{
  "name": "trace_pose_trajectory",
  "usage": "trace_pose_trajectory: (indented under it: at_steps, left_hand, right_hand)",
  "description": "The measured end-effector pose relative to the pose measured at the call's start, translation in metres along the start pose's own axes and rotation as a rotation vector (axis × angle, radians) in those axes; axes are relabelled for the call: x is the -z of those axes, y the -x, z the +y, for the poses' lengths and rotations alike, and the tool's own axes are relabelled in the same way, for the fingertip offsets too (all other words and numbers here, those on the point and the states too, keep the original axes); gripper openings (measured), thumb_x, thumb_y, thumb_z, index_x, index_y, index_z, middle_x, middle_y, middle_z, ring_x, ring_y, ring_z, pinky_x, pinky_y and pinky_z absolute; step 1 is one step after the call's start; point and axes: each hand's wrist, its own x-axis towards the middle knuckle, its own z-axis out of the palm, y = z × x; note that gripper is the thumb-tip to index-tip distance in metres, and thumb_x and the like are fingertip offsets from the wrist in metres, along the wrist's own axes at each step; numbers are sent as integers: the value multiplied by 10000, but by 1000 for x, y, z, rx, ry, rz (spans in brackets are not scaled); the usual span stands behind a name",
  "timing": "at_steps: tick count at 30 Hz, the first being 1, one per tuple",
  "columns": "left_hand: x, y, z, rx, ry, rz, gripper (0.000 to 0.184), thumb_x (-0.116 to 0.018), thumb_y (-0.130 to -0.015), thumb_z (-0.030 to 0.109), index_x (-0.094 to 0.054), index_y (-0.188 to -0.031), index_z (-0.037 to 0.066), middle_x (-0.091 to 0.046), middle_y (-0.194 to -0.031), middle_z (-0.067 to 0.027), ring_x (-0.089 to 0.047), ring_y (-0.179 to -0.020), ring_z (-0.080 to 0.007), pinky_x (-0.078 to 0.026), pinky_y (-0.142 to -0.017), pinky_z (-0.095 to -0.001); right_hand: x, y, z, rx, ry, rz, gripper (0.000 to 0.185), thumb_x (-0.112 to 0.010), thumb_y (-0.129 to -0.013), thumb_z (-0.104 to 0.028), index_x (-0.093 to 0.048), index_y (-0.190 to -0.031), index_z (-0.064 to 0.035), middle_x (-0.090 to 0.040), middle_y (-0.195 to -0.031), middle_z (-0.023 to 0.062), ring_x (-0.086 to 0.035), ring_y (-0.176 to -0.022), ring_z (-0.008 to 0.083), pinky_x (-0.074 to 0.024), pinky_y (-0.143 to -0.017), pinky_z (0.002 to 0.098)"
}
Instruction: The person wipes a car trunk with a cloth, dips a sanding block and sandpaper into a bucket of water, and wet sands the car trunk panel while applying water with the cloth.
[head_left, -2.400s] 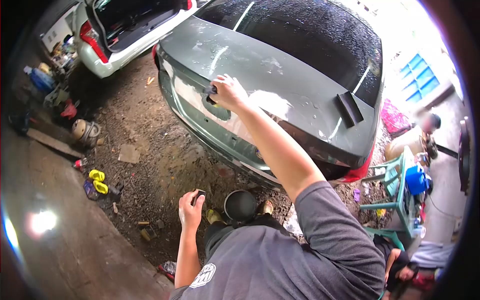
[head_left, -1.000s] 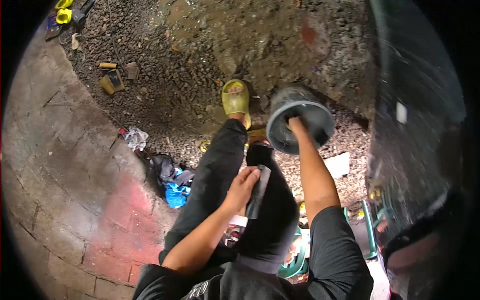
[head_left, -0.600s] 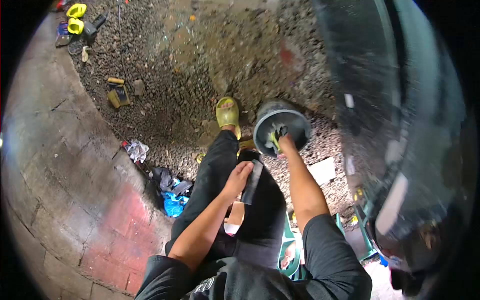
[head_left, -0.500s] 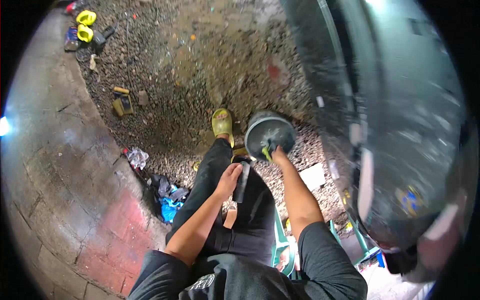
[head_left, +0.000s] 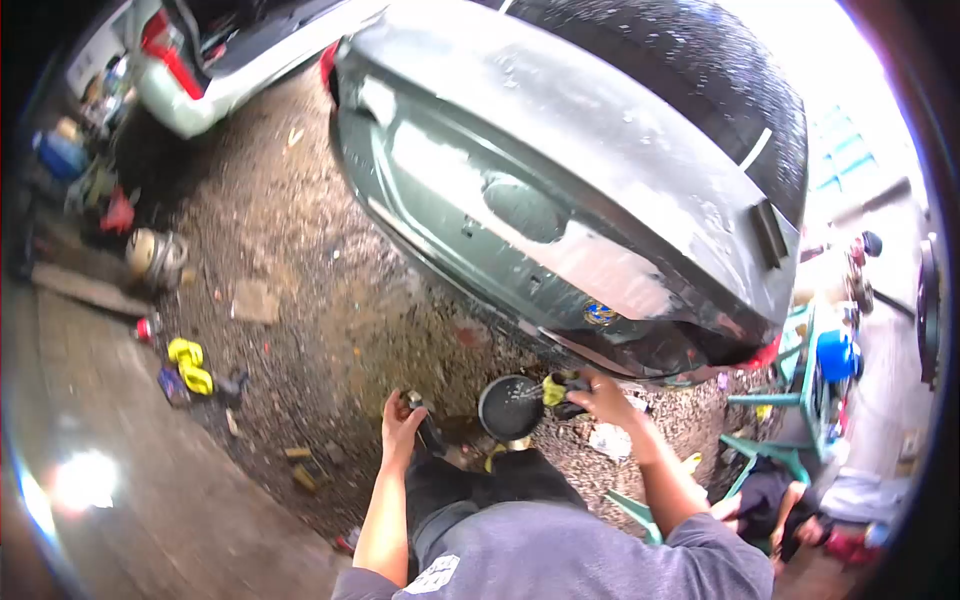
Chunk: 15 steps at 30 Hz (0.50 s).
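Note:
My left hand (head_left: pixel 402 428) is closed around a dark flat block (head_left: pixel 431 436), held low in front of my legs. My right hand (head_left: pixel 604 402) grips a wet-looking yellow and dark cloth (head_left: pixel 554 391) just right of the bucket's rim. The round dark bucket (head_left: pixel 484 412) stands on the gravel between my hands, with water in it. Beyond the bucket is the rear of a car (head_left: pixel 410 200), its grey-green trunk lid showing pale patches and wet streaks. Another dark block (head_left: pixel 768 235) rests on top of the trunk.
A second, light-coloured car (head_left: pixel 180 105) stands at the upper left. Yellow clogs (head_left: pixel 190 366) lie on the gravel near the concrete ledge (head_left: pixel 170 480). At the right are green plastic chairs (head_left: pixel 790 398), and a person (head_left: pixel 775 510) sits at the lower right.
My view has lifted from the ground to the car. My right hand has come out of the bucket with the cloth. My left hand, still holding the block, has moved out from over my thigh.

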Motion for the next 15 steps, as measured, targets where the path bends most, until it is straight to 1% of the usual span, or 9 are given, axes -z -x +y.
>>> trace_pose_trajectory:
  at_steps: [2, 4, 5, 8, 9, 10, 11, 12, 15]
  left_hand:
    - [29, -13, 32, -3, -183, -28, 770, -861, -858, 175, -505, -1517, -4, -670, -1268, -93, -648, -1136, -193, -515, -1025, -343]
    - [60, -37, 45, -55, -213, -135, 696, -853, -852, 163, -554, -1460, 3, -666, -1268, -88, -646, -1144, -192, -507, -1030, -343]
    - [76, -44, 53, -71, -226, -180, 660, -850, -850, 157, -578, -1432, 6, -664, -1269, -85, -645, -1149, -192, -503, -1033, -343]
    - [111, -63, 89, -124, -149, -296, 690, -866, -843, 157, -547, -1438, 13, -669, -1223, -85, -655, -1121, -187, -525, -1020, -345]
    - [124, -68, 99, -110, -123, -341, 706, -872, -845, 162, -537, -1447, 13, -665, -1231, -92, -652, -1129, -185, -526, -1027, -345]
    - [131, -68, 121, -139, -162, -385, 714, -858, -861, 149, -499, -1463, 12, -646, -1275, -104, -639, -1165, -197, -533, -1035, -358]
    - [134, -74, 133, -157, -141, -404, 723, -854, -865, 147, -489, -1474, 10, -637, -1290, -106, -634, -1176, -203, -531, -1039, -360]
    - [136, -82, 142, -175, -124, -424, 731, -850, -869, 145, -480, -1485, 9, -629, -1304, -107, -628, -1186, -209, -529, -1043, -363]
    - [116, -93, 185, -186, 18, -471, 766, -827, -892, 125, -438, -1539, 1, -604, -1333, -104, -620, -1182, -207, -513, -1052, -348]
  right_hand:
    - [50, 38, -106, -57, -111, 127, 462, -817, -891, -94, -675, -1330, -59, -741, -1099, 33, -657, -1027, 126, -535, -924, 331]
    - [77, 41, -142, 330, -256, 310, 437, -805, -905, -51, -660, -1317, -47, -712, -1138, 8, -643, -1062, 113, -538, -950, 315]
    - [92, 46, -176, 372, -391, 338, 424, -794, -919, -41, -652, -1318, -29, -708, -1157, 14, -641, -1080, 110, -534, -976, 309]
    - [137, 23, -239, 281, -107, 640, 422, -740, -985, -148, -619, -1363, -5, -713, -1222, 51, -654, -1115, 102, -530, -987, 305]
    - [156, -6, -237, 384, -245, 664, 447, -744, -978, -202, -625, -1356, 5, -715, -1207, 76, -663, -1099, 138, -521, -998, 327]
    - [176, -35, -239, 294, 87, 875, 490, -763, -957, -286, -627, -1320, 14, -719, -1197, 118, -669, -1110, 188, -513, -1003, 356]
    - [178, -33, -280, 226, 154, 834, 637, -774, -939, -372, -594, -1384, 47, -705, -1274, 197, -663, -1203, 250, -487, -1059, 358]
    - [188, -60, -272, 360, 166, 870, 709, -778, -929, -403, -574, -1432, 53, -687, -1326, 251, -648, -1286, 288, -478, -1087, 373]
    - [157, -87, -280, 347, 594, 1271, 633, -764, -938, -369, -598, -1404, 26, -650, -1353, 297, -651, -1264, 402, -507, -1066, 440]
